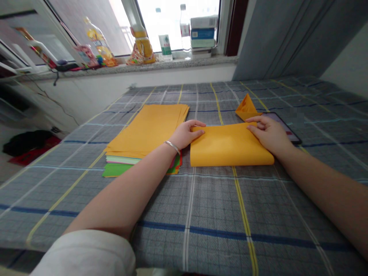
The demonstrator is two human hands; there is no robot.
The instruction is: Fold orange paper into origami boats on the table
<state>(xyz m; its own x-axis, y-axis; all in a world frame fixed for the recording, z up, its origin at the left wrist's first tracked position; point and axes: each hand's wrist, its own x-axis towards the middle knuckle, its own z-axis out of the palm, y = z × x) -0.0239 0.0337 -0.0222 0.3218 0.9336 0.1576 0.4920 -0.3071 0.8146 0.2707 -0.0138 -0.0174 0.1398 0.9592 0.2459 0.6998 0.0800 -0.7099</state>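
Note:
A sheet of orange paper (pixel 230 147) lies bent over on itself in front of me, its rounded fold toward me and its loose edges at the far side. My left hand (pixel 188 134), with a silver bangle at the wrist, pinches the far left corner between thumb and fingers. At the far right corner, my right hand (pixel 266 130) grips the same sheet, thumb on top. Just behind it stands a folded orange paper boat (pixel 246 108). Left of the sheet is a stack of coloured paper (pixel 149 126), orange on top with green and other colours showing below.
A phone or tablet (pixel 283 126) lies partly behind my right hand. The bed-like surface has a grey plaid cloth (pixel 161 237). On the windowsill (pixel 178 65) stand bottles, a cup (pixel 165 46) and stacked boxes (pixel 202 32). A grey curtain (pixel 287 38) hangs at right.

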